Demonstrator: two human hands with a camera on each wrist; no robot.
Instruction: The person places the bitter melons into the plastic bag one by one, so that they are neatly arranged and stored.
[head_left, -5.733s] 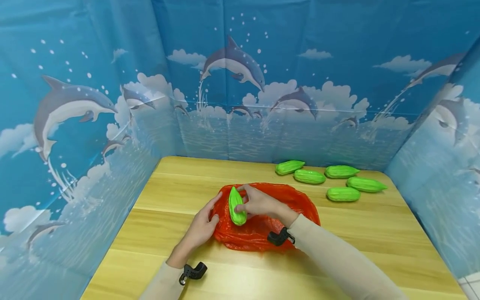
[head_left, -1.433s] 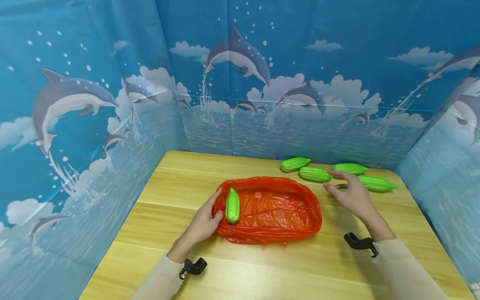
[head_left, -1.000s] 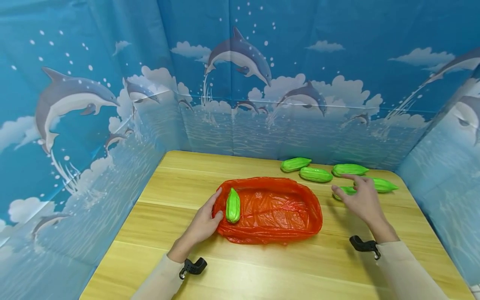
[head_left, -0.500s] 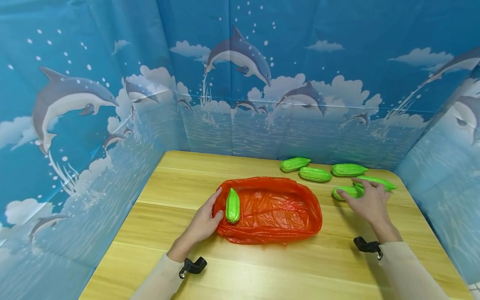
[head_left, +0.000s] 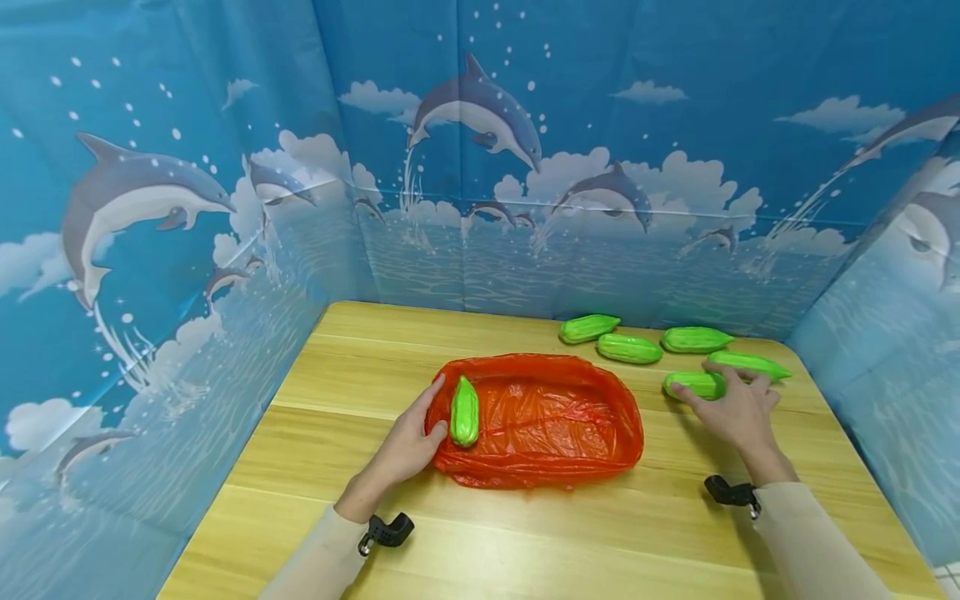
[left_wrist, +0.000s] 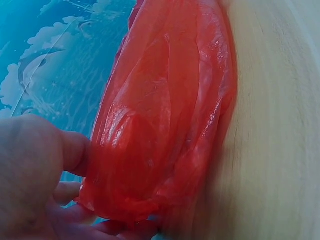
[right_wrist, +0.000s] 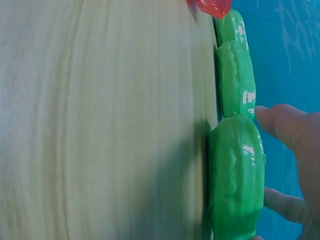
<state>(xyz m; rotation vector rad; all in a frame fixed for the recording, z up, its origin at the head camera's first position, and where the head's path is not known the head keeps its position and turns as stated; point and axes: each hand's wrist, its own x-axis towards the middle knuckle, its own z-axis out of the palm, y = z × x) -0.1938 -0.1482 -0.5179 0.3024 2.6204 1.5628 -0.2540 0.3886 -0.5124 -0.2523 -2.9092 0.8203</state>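
Observation:
My left hand [head_left: 408, 440] holds the left end of an oblong container covered in red plastic bag [head_left: 555, 458], its fingers curling round that end in the left wrist view. One glossy, ridged green bitter melon [head_left: 465, 413] lies inside, at the container's left end. Over on the right, my right hand [head_left: 735, 408] reaches over another bitter melon [head_left: 694, 385]. Its thumb is by the melon's left end, the other fingers past its right end. In the right wrist view the thumb tip [right_wrist: 265, 117] appears just off that melon [right_wrist: 237, 175], and I see no firm grip.
More bitter melons lie at the back right: one far left [head_left: 589, 328], one before it [head_left: 630, 349], one further right [head_left: 696, 339], and one behind my right fingers [head_left: 750, 365]. A blue dolphin-print curtain [head_left: 525, 267] stands round the wooden table [head_left: 487, 550].
The right hand has released a melon inside the container, moved right to the back group, and lowered over the nearest melon. The left hand has stayed at the container's left end.

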